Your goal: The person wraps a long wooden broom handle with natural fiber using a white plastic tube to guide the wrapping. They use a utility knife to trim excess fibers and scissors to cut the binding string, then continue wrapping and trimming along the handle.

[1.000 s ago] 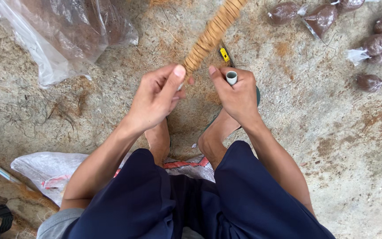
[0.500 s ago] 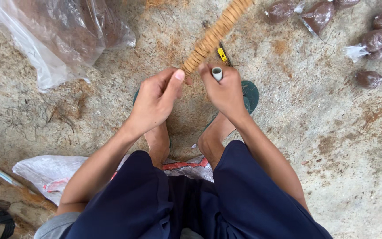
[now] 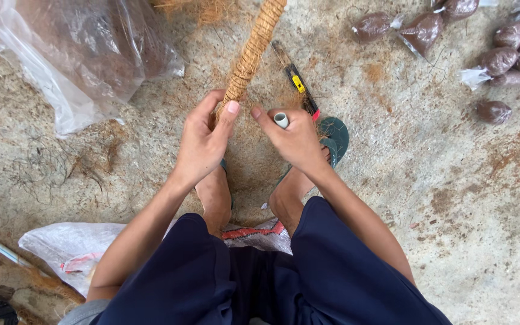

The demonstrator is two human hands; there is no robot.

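Rough stained concrete floor [image 3: 452, 198], w/ a clear plastic bag [image 3: 85, 54] upper left & small brown packets [image 3: 501, 60] upper right. Left hand [image 3: 203, 141] was clamped round the coir-wrapped pole [image 3: 254, 48]'s lower end; right hand [image 3: 293, 138], just beside, gripped a small white tube [image 3: 281, 120].

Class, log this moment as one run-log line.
left hand: grips coir-wrapped pole | right hand: holds white tube | utility knife: on floor

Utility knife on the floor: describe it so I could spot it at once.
Start at the fibre-wrapped pole that runs up from the left hand. Just right of it, past the right hand, the utility knife lies slanted on the concrete floor. Its black body and yellow slider set it apart from the brown bags.
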